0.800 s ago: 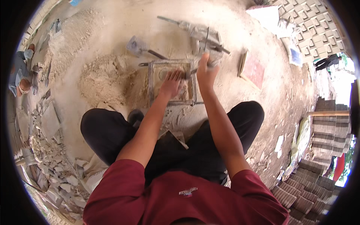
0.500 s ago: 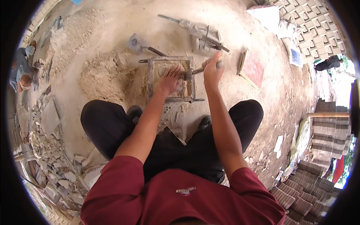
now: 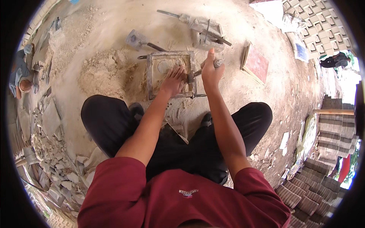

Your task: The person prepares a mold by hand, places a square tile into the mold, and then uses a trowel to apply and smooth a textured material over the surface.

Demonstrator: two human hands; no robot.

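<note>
A square, dusty mould frame (image 3: pixel 149 76) lies on the ground in front of my feet, with pale powdery material and a round grey disc (image 3: pixel 164 67) inside. My left hand (image 3: pixel 174 81) rests flat over the inside of the frame, fingers stretched out and pointing away from me. My right hand (image 3: pixel 211 74) is closed around the handle of a hammer (image 3: pixel 197 72), thumb up along it. The hammer's head is at the frame's right side, close to my left fingers. What lies beneath my left palm is hidden.
A trowel-like flat tool (image 3: pixel 136 39) lies beyond the frame, near a sand heap (image 3: pixel 104 72). Another box-shaped mould (image 3: pixel 207 32) with bars sits farther off. Red square boards (image 3: pixel 255 64) are at right, stacked tiles (image 3: pixel 334 129) beyond. A person (image 3: pixel 23 70) crouches far left.
Both hands have shifted slightly nearer to me relative to the frame, the hammer moving with my right hand. The view has tilted a little, so the frame appears higher.
</note>
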